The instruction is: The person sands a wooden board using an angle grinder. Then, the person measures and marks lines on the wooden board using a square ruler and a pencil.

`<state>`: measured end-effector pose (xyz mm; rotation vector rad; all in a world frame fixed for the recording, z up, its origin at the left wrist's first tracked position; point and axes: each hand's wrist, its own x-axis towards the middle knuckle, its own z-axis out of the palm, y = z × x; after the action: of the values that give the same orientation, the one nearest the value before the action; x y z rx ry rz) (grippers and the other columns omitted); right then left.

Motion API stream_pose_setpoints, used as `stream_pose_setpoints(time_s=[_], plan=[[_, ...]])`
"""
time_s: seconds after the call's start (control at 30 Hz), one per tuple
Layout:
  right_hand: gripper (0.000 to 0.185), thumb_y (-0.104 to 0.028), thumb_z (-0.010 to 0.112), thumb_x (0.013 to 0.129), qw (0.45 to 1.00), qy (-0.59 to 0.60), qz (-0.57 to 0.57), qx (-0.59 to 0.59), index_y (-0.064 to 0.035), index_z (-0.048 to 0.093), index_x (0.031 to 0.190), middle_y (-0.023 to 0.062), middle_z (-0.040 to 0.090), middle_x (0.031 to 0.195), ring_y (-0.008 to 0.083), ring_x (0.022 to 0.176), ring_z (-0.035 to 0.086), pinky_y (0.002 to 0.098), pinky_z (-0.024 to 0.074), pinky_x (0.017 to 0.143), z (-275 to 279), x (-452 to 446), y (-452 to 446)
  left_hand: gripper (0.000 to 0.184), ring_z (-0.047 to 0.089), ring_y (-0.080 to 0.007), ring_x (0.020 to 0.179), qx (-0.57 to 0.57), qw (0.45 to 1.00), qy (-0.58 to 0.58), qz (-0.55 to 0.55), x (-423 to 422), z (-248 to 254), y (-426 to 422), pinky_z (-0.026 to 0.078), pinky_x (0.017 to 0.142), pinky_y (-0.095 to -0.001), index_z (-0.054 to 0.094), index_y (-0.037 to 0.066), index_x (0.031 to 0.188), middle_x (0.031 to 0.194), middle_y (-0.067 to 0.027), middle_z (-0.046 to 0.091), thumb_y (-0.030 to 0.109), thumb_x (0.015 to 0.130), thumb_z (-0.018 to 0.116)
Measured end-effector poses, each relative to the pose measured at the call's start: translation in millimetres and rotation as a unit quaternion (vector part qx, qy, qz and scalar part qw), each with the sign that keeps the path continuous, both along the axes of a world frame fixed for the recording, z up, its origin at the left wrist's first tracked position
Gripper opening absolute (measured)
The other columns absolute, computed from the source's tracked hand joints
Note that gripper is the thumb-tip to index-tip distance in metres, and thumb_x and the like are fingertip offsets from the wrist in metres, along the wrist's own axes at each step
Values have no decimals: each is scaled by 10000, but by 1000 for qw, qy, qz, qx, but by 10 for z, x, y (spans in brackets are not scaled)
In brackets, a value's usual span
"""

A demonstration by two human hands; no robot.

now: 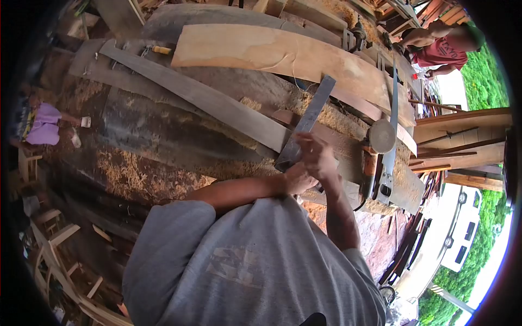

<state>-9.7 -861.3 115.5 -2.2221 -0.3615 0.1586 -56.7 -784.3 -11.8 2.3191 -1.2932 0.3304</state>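
The right hand (319, 157) is partly curled, fingers beside the dark flat bar (314, 113); its grip, like the left hand's (299, 178), cannot be determined. The straight-edged bar lies obliquely at the grey board's (201, 98) end.

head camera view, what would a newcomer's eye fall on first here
Probably the two bare hands, left and right, close together near the centre, by the near end of a dark grey, flat metal bar that crosses a long, tapering, grey-brown wooden board. Next, likely the broad, pale tan wooden board lying beyond them, and the handsaw with a bluish metal blade to their right.
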Motion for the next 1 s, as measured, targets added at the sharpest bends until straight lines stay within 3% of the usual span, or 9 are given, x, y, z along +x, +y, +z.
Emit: stream_pose_setpoints(time_s=[0.07, 0.1, 0.2, 0.33, 0.53, 0.67, 0.77, 0.87, 1.0], plan=[[263, -160, 597, 1012, 975, -36, -114, 185, -11, 635, 1225, 96, 709, 950, 207, 834, 681, 346, 552, 775, 232, -43, -137, 571, 481, -359, 1363, 204, 977, 22, -56, 104, 647, 258, 376, 1130, -497, 464, 42, 1474, 1368, -217, 569, 312, 970, 484], [275, -160, 579, 1030, 954, -99, -163, 233, -10, 625, 1255, 83, 706, 942, 176, 828, 665, 336, 546, 779, 337, -70, -192, 602, 553, -396, 1251, 123, 991, 13, -46, 89, 627, 286, 413, 1083, -508, 407, 49, 1513, 1266, -233, 622, 252, 959, 521], [268, 9, 570, 996, 952, -158, -241, 106, -8, 612, 1260, 141, 717, 1035, 212, 920, 703, 318, 561, 830, 444, -242, -610, 747, 603, -440, 1146, 195, 930, 278, -141, 246, 1429, 649, 446, 1010, -571, 198, -40, 1575, 1284, -262, 602, 76, 922, 541], [365, -20, 705, 881, 953, -228, -156, -123, -63, 640, 1238, 171, 677, 1263, 378, 1169, 631, 433, 501, 985, 477, -261, -573, 958, 623, -397, 1132, -163, 862, 469, -103, 251, 1750, 1453, 458, 1065, -422, 26, 39, 1615, 1219, -256, 636, -3, 853, 606], [726, -341, 806, 813, 943, -265, -60, -190, -66, 512, 1417, 175, 513, 1486, 360, 1422, 416, 513, 324, 1170, 217, 258, -342, 971, 662, -371, 1145, -435, 654, 607, -120, 788, 2124, 2591, 518, 998, -517, -43, 92, 1620, 1279, -270, 626, 34, 915, 623], [831, -402, 791, 799, 960, -197, 35, -199, -53, 444, 1469, 180, 587, 1390, 368, 1411, 406, 473, 298, 1194, -48, 445, -130, 954, 676, -381, 1108, -429, 687, 575, -113, 1128, 2102, 3204, 542, 963, -501, 9, 88, 1622, 1216, -274, 652, 33, 910, 642], [637, -333, 771, 816, 954, -207, 127, -178, -59, 542, 1344, 180, 678, 1205, 368, 1254, 542, 445, 409, 1105, -421, 479, -36, 939, 684, -365, 1070, -392, 714, 574, 90, 1532, 1946, 3591, 554, 917, -456, 77, 36, 1610, 1161, -255, 678, 84, 904, 693], [260, -70, 634, 865, 972, -185, 38, -140, -50, 665, 1122, 151, 729, 930, 341, 944, 688, 439, 542, 883, -421, 418, 83, 931, 686, -304, 1040, -346, 762, 531, 132, 1888, 1646, 3786, 541, 914, -401, 131, -5, 1596, 1127, -213, 689, 115, 895, 733], [216, -16, 602, 892, 996, -23, -78, 22, -38, 686, 1090, 184, 730, 888, 353, 872, 730, 428, 579, 747, -268, 239, 196, 891, 641, -195, 1056, -325, 833, 400, 203, 2062, 1637, 3605, 437, 1016, -317, 188, -42, 1581, 1116, -130, 707, 163, 913, 742]])
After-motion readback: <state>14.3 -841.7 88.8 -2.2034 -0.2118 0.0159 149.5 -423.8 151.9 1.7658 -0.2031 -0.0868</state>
